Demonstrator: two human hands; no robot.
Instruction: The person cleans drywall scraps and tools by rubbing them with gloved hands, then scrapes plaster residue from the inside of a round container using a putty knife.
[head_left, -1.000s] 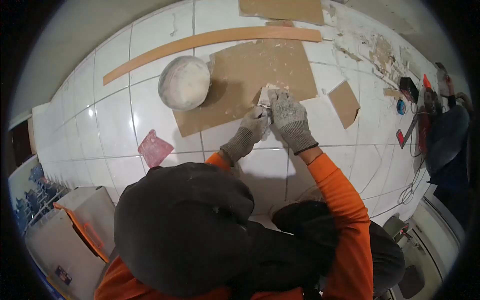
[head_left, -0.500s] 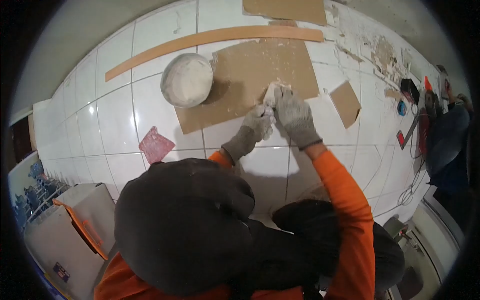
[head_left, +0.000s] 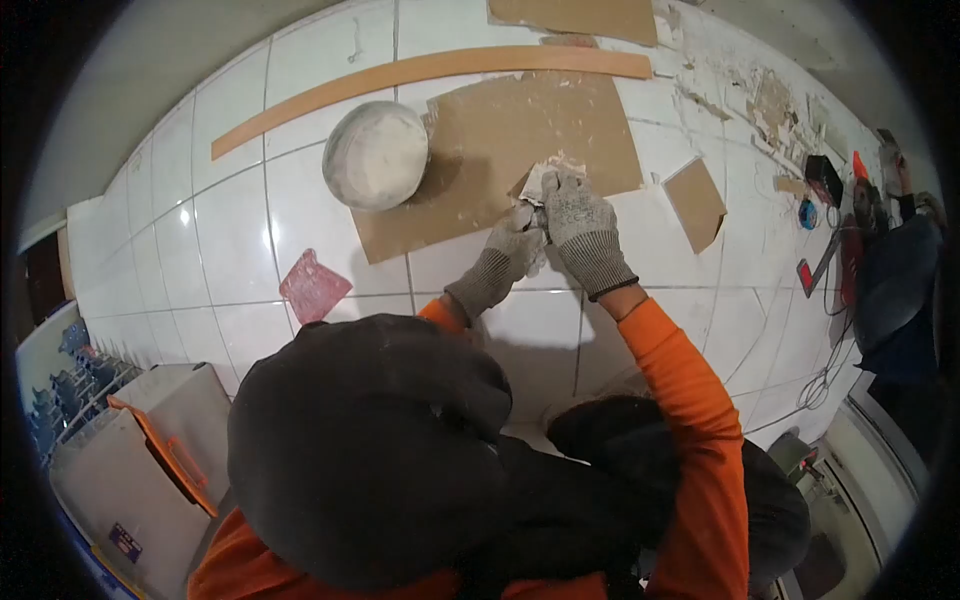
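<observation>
Both hands wear grey knitted gloves and meet over the near edge of a brown board [head_left: 480,190]. My right hand [head_left: 585,225] is closed over a white-smeared piece [head_left: 537,187], its fingers bent at the top; the kind of piece cannot be made out. Close beside it, my left hand [head_left: 508,255] is closed too, fingers curled against the lower end of the same piece. White crumbs and smears lie on the board around the fingertips. Left of the hands, a round bowl [head_left: 376,157] with off-white powder or paste inside rests partly on the board.
A long wooden strip [head_left: 430,70] lies beyond the board. A red flat piece [head_left: 314,287] is on the tiles at left, a small board offcut [head_left: 695,205] at right. Tools and a cable [head_left: 825,370] lie near another person [head_left: 895,280]. A storage bin [head_left: 120,470] stands at lower left.
My right hand has turned slightly and shifted a little down. More of the white-smeared piece and the crumbs beyond it now show. My left hand stays close beside it.
</observation>
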